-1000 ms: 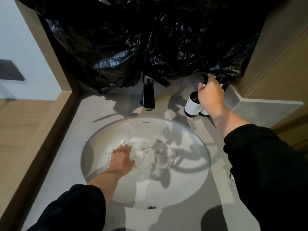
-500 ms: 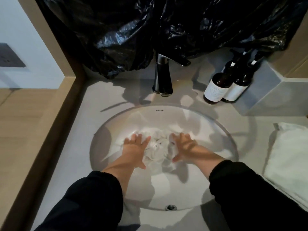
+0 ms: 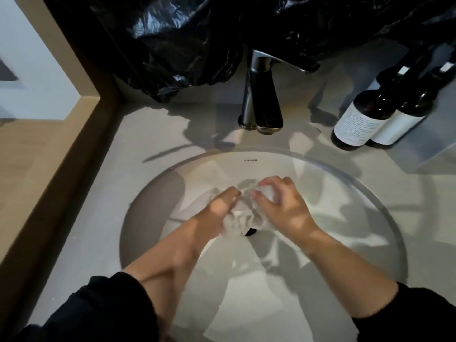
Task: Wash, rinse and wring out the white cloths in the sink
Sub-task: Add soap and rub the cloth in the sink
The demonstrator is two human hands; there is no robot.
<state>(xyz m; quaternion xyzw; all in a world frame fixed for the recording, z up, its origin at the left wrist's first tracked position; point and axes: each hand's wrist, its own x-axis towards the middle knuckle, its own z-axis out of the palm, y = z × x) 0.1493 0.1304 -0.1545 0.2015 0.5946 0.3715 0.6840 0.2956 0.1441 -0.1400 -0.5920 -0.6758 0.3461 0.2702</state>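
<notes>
A bunched wad of white cloths (image 3: pixel 243 217) sits at the middle of the round white sink (image 3: pixel 370 201), just above the dark drain hole. My left hand (image 3: pixel 220 207) grips the wad from the left with curled fingers. From the right, my right hand (image 3: pixel 281 202) closes over the wad's top. Both hands are pressed together on the cloths, which hide much of the fabric's shape. No water runs from the dark faucet (image 3: pixel 261 99) behind the basin.
Two dark bottles with white labels (image 3: pixel 362 119) stand at the back right on the grey counter (image 3: pixel 93 218). Black plastic sheeting (image 3: pixel 197 38) hangs over the wall behind the faucet. A wooden ledge (image 3: pixel 49 169) borders the counter on the left.
My right hand left the bottles at the back and came down into the sink. Both hands went from lying flat on the cloths to gathering them into a wad. The view moved closer.
</notes>
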